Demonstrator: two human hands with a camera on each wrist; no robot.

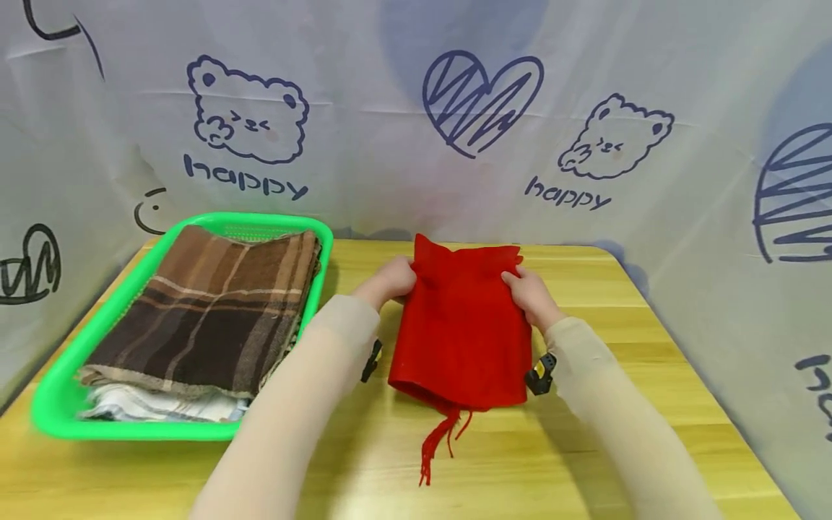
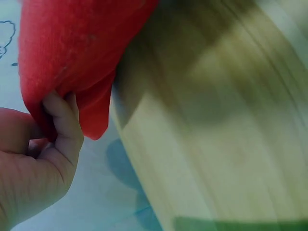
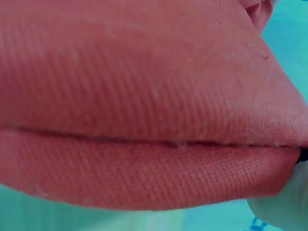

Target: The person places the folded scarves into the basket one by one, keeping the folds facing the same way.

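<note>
A red cloth bag point(image 1: 464, 325) with a ruffled top edge is held upright over the wooden table, toward its far side. Red tasselled cords point(image 1: 434, 444) hang out below its lower edge. My left hand point(image 1: 395, 278) grips the bag's upper left side; in the left wrist view, curled fingers point(image 2: 62, 115) pinch the fabric. With my right hand point(image 1: 529, 292) I hold the upper right side, thumb on the near face. The red fabric point(image 3: 144, 96) fills most of the right wrist view and hides nearly all of that hand.
To the left stands a green plastic basket point(image 1: 130, 431) with a folded brown plaid cloth point(image 1: 214, 303) on top of a whitish cloth point(image 1: 162, 404). The wooden table point(image 1: 507, 469) meets a white printed curtain point(image 1: 370, 144) at the back and sides.
</note>
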